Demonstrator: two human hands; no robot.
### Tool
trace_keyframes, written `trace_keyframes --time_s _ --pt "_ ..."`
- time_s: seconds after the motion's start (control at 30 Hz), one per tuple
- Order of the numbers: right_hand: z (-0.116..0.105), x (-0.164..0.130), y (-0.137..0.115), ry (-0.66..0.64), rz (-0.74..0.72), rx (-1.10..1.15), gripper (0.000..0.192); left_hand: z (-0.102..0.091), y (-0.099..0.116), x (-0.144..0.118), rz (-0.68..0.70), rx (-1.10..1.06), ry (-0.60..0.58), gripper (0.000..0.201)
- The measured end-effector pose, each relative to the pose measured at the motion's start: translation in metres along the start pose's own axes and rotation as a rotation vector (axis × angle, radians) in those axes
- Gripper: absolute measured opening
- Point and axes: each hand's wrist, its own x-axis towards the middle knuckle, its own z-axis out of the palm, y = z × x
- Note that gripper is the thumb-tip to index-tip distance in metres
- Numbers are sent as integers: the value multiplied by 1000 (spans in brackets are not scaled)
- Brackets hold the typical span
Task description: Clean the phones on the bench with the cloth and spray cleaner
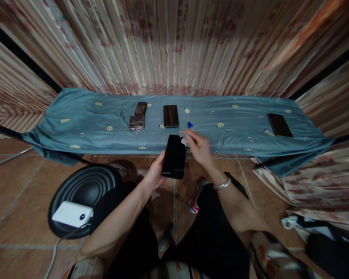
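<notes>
A black smartphone [173,158] is held by its left edge in my left hand [156,170], its dark screen facing up toward me. My right hand [200,149] pinches a crumpled white tissue [184,138] against the top right corner of the phone. Just beyond my right hand, a small blue-capped object [190,125] lies on the blue cloth [238,116]; its lower part is hard to make out. A brown rectangular case, perhaps a wallet [171,116], lies flat behind the phone.
Another dark phone [280,125] lies at the right of the cloth. Two small dark items, the upper one a folded packet [140,108], sit at the left. On the floor, a white power bank [72,214] with a cable rests on a black round stool [104,172]. Curtains [174,46] hang behind.
</notes>
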Motion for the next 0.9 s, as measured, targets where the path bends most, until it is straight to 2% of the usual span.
trace_keyframes --time_s 0.13,0.3,0.43,0.53,0.7,0.8,0.9 --pt "14 -11 -6 -209 -179 -217 34 2 0 1 11 -47 53 48" --pt "29 -23 -6 -315 -270 -304 39 10 5 2 70 -58 168 49" --pt "37 -36 -13 -372 -351 -250 45 11 11 3 138 -71 189 53" --pt "39 -43 -21 -369 -375 -202 45 7 13 5 187 -82 181 53" --pt "36 -37 -21 -240 -319 -247 40 2 9 7 171 -79 89 52" --pt "37 -35 -15 -268 -300 -271 40 2 9 7 166 -73 74 53" --pt "42 -39 -14 -297 -343 -270 43 4 9 5 173 -75 86 54"
